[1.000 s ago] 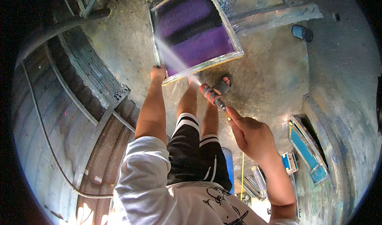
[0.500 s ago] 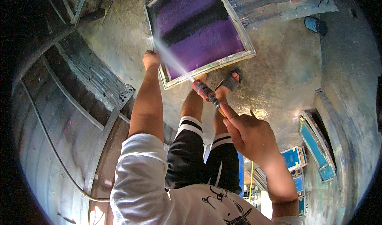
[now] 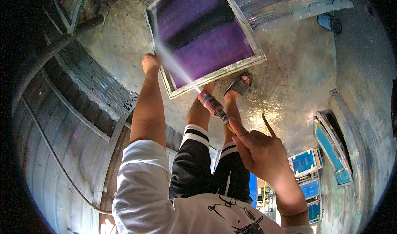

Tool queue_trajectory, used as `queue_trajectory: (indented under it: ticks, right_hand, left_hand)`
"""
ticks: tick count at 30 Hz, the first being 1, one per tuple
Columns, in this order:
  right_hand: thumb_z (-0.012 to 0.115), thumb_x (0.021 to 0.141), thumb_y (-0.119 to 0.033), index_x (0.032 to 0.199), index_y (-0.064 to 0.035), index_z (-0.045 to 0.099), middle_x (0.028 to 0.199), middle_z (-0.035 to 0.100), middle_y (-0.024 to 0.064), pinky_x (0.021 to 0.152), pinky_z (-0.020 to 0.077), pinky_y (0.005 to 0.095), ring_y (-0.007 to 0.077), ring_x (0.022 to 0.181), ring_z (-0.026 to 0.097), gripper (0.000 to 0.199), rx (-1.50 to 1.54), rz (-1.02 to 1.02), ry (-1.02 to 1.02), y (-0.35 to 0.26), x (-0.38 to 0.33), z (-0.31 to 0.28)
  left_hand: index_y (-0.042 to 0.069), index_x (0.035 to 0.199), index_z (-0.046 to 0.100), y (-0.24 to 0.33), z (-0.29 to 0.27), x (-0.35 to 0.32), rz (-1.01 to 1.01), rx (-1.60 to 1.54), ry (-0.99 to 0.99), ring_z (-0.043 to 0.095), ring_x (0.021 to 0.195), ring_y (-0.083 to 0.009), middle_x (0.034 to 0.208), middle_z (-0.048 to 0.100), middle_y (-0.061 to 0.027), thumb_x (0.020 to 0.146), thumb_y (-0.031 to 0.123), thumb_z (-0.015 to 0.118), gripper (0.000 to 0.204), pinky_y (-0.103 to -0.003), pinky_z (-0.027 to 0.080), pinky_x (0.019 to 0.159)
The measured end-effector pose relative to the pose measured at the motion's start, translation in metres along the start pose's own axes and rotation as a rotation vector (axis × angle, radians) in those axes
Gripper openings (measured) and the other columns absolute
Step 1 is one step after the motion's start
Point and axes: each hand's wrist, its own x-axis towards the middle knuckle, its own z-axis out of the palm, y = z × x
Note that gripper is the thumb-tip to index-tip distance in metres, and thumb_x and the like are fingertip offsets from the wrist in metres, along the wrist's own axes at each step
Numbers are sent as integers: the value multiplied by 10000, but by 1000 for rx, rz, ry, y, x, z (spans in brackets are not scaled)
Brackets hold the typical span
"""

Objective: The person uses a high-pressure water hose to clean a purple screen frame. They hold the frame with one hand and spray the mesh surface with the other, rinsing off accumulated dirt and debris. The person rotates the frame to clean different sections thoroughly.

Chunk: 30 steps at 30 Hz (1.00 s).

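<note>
A large framed screen (image 3: 205,35) with purple mesh and a dark band across it stands tilted on the wet concrete floor. My left hand (image 3: 150,63) grips its left frame edge. My right hand (image 3: 258,151) holds a spray nozzle (image 3: 213,105) with a reddish tip, index finger stretched along it. A white jet of water (image 3: 169,60) shoots from the nozzle across the lower left part of the screen. My legs in black shorts and a sandalled foot (image 3: 239,85) are right behind the screen's lower edge.
Blue framed screens (image 3: 304,163) lean stacked at the right, with more (image 3: 334,151) against the right wall. A corrugated metal wall (image 3: 62,122) and a thin hose (image 3: 58,163) run along the left. A dark cylindrical object (image 3: 329,23) lies at upper right.
The screen sits larger and more central in view. The nozzle has swung so the jet reaches farther up the screen's left side. My left hand stays on the frame edge.
</note>
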Motion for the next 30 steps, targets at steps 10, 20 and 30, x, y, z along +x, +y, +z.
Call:
queue_trajectory:
  ticks: [10, 20, 30]
  right_hand:
    - [624, 962, -227, 1416, -195, 498, 953, 698, 237, 445, 518, 487, 369, 534, 662, 473, 3, 3, -5, 0, -14, 0]
    - [618, 967, -266, 1450, -225, 481, 852, 690, 227, 441, 514, 498, 389, 517, 647, 503, 43, 7, 1, 5, -22, 11]
    - [606, 974, -267, 1422, -226, 521, 840, 689, 221, 456, 522, 492, 381, 526, 653, 457, 42, 46, 13, 6, -25, 10]
  left_hand:
    - [-85, 1073, 649, 24, -34, 2, -155, -151, -253, 756, 758, -328, 958, 732, -244, 884, 324, 639, 450, -410, 624, 691]
    - [-46, 1071, 677, 43, -50, -5, -228, -93, -212, 756, 744, -330, 983, 738, -211, 835, 198, 668, 339, -406, 639, 649]
    - [-67, 957, 706, 34, -46, 2, -206, -121, -283, 753, 713, -306, 914, 742, -198, 826, 265, 733, 358, -392, 645, 625]
